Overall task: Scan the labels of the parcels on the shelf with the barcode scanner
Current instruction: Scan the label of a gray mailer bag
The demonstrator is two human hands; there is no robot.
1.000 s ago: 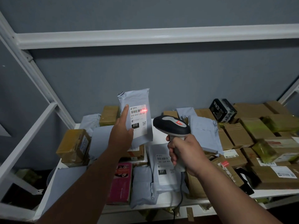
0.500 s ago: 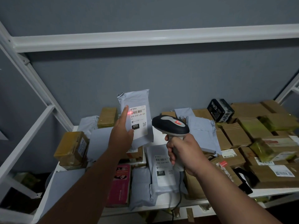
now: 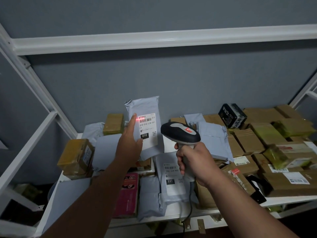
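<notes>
At the centre of the frame the left hand (image 3: 129, 145) holds a grey parcel (image 3: 145, 124) upright above the shelf (image 3: 283, 200), thumb across the lower label edge and forefinger stretched up along its left side. Its label (image 3: 147, 128) faces the camera, reading 010. The right hand (image 3: 193, 160) is wrapped tight round the grip of the scanner (image 3: 180, 133), just right of the parcel, head pointed at the label. The red beam (image 3: 138, 119) falls at the barcode's left end, touching the fingertip (image 3: 134, 115).

To scan well, the beam should probably cross the whole barcode, so a small swing of the scanner to the right seems called for. Drawing the forefinger clear of the code would likely help, as would keeping the label flat and square to the scanner. The soft bag may crease; a firm hold low down should keep it taut.

Many parcels lie on the shelf, among them one marked 231 (image 3: 171, 176) at lower centre, so much of the task probably remains.
</notes>
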